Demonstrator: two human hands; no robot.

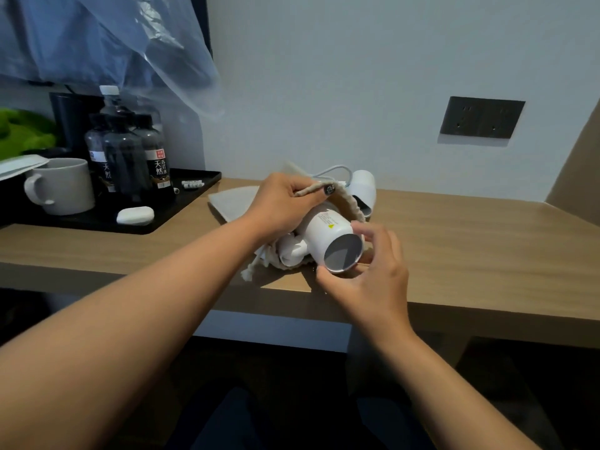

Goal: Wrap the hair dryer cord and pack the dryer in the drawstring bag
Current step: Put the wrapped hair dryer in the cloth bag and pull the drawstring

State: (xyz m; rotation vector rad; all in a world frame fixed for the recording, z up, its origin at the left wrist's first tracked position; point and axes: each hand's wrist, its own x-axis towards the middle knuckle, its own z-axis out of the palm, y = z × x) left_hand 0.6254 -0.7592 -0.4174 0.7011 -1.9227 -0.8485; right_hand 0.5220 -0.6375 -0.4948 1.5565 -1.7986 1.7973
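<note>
On the bench (pixel 454 228), the left hand (pixel 285 203) pinches the drawstring bag (pixel 349 203) open while the right hand (pixel 373 271) grips the half-inserted hair dryer (pixel 328 238); closing remains.

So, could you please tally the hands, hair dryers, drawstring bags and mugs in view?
Bare hands: 2, left hand and right hand
White plastic hair dryer: 1
Beige fabric drawstring bag: 1
Pale grey ceramic mug: 1
Total: 5

On the desk (pixel 454 228), the hair dryer (pixel 331 237) lies partly in the drawstring bag (pixel 233 203), right of the tray (pixel 191 193).
</note>
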